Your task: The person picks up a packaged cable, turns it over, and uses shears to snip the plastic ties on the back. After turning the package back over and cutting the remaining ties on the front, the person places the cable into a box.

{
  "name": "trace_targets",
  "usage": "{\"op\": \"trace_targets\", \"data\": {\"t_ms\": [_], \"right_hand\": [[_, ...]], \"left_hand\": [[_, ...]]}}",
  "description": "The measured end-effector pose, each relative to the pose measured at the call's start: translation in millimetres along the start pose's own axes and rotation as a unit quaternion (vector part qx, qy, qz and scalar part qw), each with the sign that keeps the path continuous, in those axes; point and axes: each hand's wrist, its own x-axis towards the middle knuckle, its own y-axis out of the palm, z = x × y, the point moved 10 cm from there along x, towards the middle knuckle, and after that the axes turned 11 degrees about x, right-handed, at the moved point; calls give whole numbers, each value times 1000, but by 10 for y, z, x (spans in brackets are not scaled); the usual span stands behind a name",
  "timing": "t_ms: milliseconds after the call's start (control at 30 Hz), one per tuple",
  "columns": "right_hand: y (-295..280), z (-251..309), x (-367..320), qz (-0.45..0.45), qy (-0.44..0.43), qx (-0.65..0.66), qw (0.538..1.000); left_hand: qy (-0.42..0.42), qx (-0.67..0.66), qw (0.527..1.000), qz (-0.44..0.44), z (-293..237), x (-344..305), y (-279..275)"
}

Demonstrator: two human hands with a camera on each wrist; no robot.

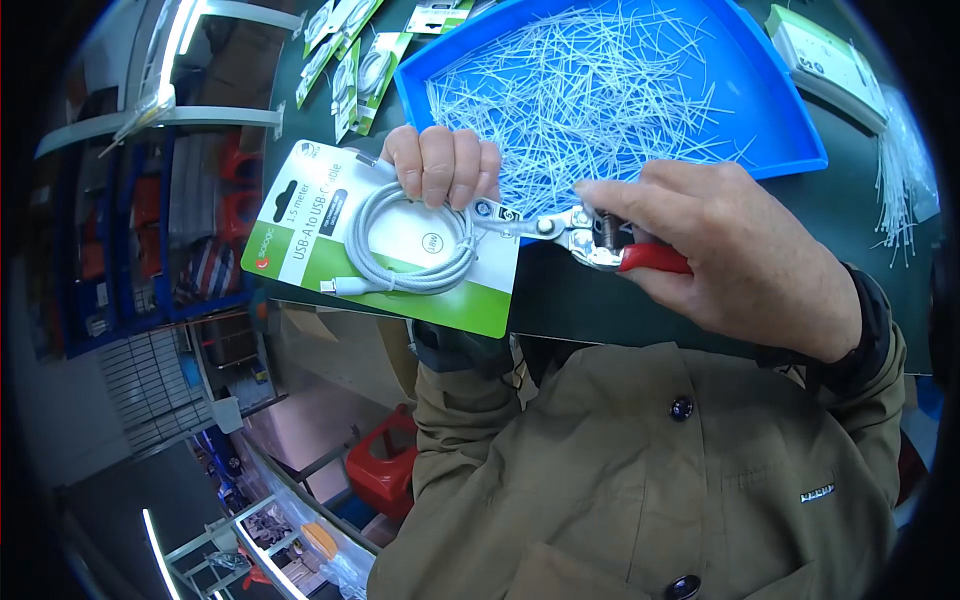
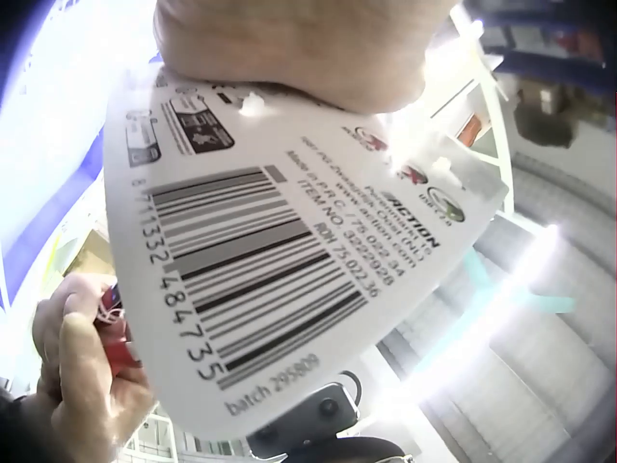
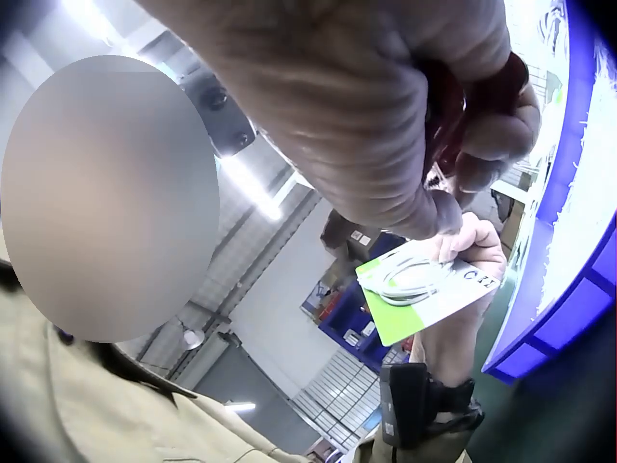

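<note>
My left hand [image 1: 442, 165] grips the top edge of a green and white cable card [image 1: 300, 245], its fingers folded over the front. A coiled grey USB cable [image 1: 465, 262] is fixed to that card. In the left wrist view, the card's printed back [image 2: 260, 280] with a barcode faces the camera. Wrapped in my right hand [image 1: 735, 255] are spring-loaded pliers [image 1: 600, 240] with red handles and a silver metal head. The pliers' tip overlaps the card's right edge, close beside the cable coil.
Behind the hands, a blue tray [image 1: 805, 150] holds a loose heap of thin white plastic ties [image 1: 590, 90]. More packaged cables [image 1: 375, 75] lie on the dark green table [image 1: 570, 300] at the back left. A white and green box [image 1: 825, 65] and a bagged bundle of ties [image 1: 905, 160] are at the right.
</note>
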Motion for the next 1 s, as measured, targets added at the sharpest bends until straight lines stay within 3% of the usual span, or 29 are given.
{"op": "trace_targets", "data": {"t_ms": [133,233,367,533,700,867,1000], "right_hand": [[-95,-39,63,-81,-27,64,994],[-8,-190,105,-93,5,160,983],[78,-314,125,-77,48,211,973],[91,-358,114,-102,15,240,965],[138,-409,126,-101,21,297,949],[110,-424,155,-68,74,274,956],[199,-417,144,-50,92,330,938]], "left_hand": [[63,-30,997,-23,77,-19,-32],[101,-78,990,-54,284,-24,82],[82,-121,983,-111,639,-52,242],[68,-80,977,-185,604,-25,438],[42,-110,987,-109,608,-46,350],[100,-95,983,-123,428,-82,288],[102,-97,982,-126,366,-148,293]]}}
